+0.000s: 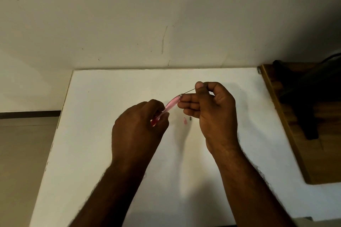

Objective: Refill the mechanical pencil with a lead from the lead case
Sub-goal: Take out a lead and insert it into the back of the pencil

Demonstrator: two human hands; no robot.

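Note:
My left hand (140, 121) grips the lower end of a pink mechanical pencil (170, 104), which slants up to the right above the white table (96, 134). My right hand (212, 108) pinches a thin dark lead (189, 91) between thumb and forefinger. The lead's far end meets the open top of the pencil. On the table below the hands lie a small pink cap (185, 120) and a tiny dark piece (190, 118) beside it. No lead case shows in view.
A brown wooden surface (295, 143) adjoins the table on the right, with a dark object (310, 101) on it. A pale wall (166, 24) stands behind the table. The floor lies beyond the table's left edge.

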